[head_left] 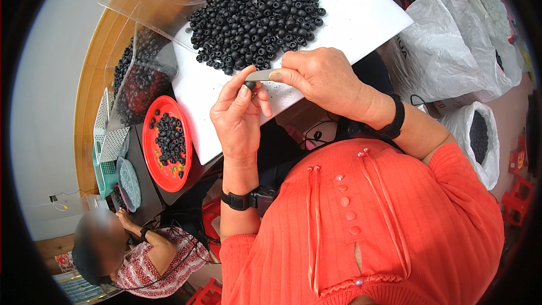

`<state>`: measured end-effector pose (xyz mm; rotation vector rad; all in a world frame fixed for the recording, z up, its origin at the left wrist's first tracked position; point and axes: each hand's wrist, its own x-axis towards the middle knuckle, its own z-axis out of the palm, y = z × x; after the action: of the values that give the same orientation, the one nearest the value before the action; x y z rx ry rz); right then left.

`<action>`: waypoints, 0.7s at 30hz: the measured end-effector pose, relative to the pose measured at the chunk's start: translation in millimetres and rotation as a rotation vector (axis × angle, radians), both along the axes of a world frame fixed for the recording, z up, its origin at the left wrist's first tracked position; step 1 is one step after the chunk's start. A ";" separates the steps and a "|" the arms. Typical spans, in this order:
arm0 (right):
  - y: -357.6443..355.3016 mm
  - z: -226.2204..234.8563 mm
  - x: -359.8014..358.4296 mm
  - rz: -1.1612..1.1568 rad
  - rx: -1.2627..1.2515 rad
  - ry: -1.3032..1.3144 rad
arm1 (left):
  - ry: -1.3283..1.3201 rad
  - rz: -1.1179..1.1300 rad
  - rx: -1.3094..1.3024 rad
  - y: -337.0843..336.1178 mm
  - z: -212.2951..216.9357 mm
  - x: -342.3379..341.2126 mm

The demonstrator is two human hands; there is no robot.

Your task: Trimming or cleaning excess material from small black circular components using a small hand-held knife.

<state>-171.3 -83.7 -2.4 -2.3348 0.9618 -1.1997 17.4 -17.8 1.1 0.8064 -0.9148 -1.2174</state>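
Note:
My left hand (238,117) pinches one small round black rubber-like part (250,85) between thumb and fingers. In my right hand (330,82) is a short flat metal blade (259,75), its free end lying against the held part. A large heap of similar black parts (257,17), many with a round hole, rests just beyond my hands on a white tabletop (358,14). Dark specks lie on the white surface near my fingers.
To the left, a red oval tray (148,155) holds more black parts. Clear plastic bins (135,62) stand behind it, beside green and white baskets (107,135). White plastic sacks (451,51) are on the right. Another person (158,254) sits at the lower left.

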 end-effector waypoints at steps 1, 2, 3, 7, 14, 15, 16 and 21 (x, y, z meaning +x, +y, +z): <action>-0.1 -0.3 0.0 0.004 -0.003 0.005 | 0.000 0.000 0.001 0.0 0.0 0.0; -0.3 -0.6 -0.2 0.008 -0.006 0.009 | 0.002 -0.004 0.001 0.0 -0.1 -0.1; -0.5 -0.6 -0.3 0.008 -0.005 0.010 | 0.004 -0.006 0.002 0.2 -0.2 0.0; -1.5 0.5 -1.0 0.025 -0.010 0.031 | 0.006 0.001 0.003 0.5 0.3 -1.1; -2.2 1.5 -1.4 0.039 -0.015 0.041 | 0.017 0.003 0.014 0.7 -0.8 -0.2; -2.1 1.6 -1.4 0.039 -0.016 0.041 | 0.019 -0.003 0.016 0.6 -1.2 0.2; -1.9 1.8 -1.4 0.038 -0.015 0.042 | 0.019 -0.003 0.016 0.7 -1.3 0.3; -2.6 0.4 -1.0 0.038 -0.017 0.040 | 0.032 -0.002 0.025 0.7 -0.6 -0.4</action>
<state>-172.3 -86.3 -2.0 -2.3882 0.9200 -1.1553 16.9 -17.1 0.5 0.8044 -0.8758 -1.2420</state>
